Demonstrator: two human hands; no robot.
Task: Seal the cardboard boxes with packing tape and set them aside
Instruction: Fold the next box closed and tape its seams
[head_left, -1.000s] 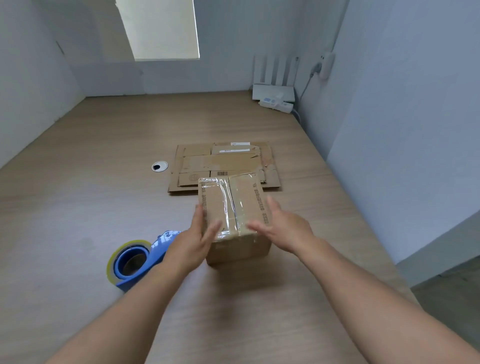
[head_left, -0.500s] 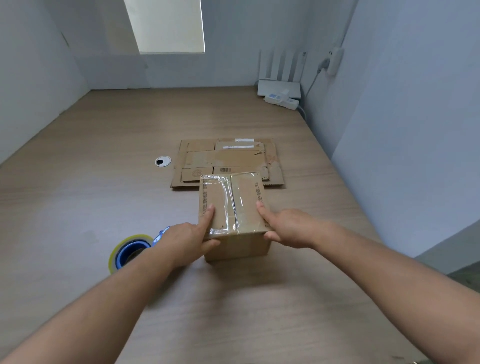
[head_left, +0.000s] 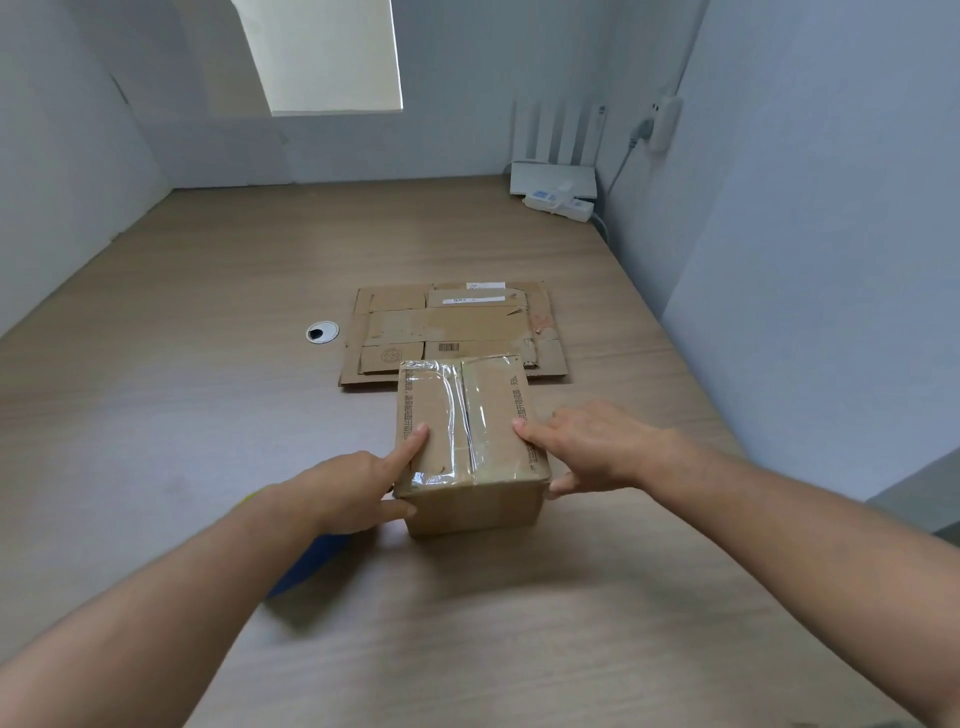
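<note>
A small brown cardboard box (head_left: 488, 400) stands on the wooden table (head_left: 182, 415) in front of me, its top seam covered with clear packing tape. My left hand (head_left: 348, 493) holds its near left corner, index finger on the top and thumb against the front face. My right hand (head_left: 592, 447) holds the near right corner the same way. The blue tape dispenser (head_left: 311, 564) lies under my left forearm and is mostly hidden.
Flattened cardboard boxes (head_left: 452, 322) lie stacked just behind the box. A round cable grommet (head_left: 322, 331) sits to their left. A white router (head_left: 553, 176) and power strip (head_left: 558, 200) occupy the far right corner. Walls close the table on three sides.
Both hands went from hovering open over the box to gripping its near corners. My left forearm now covers most of the tape dispenser.
</note>
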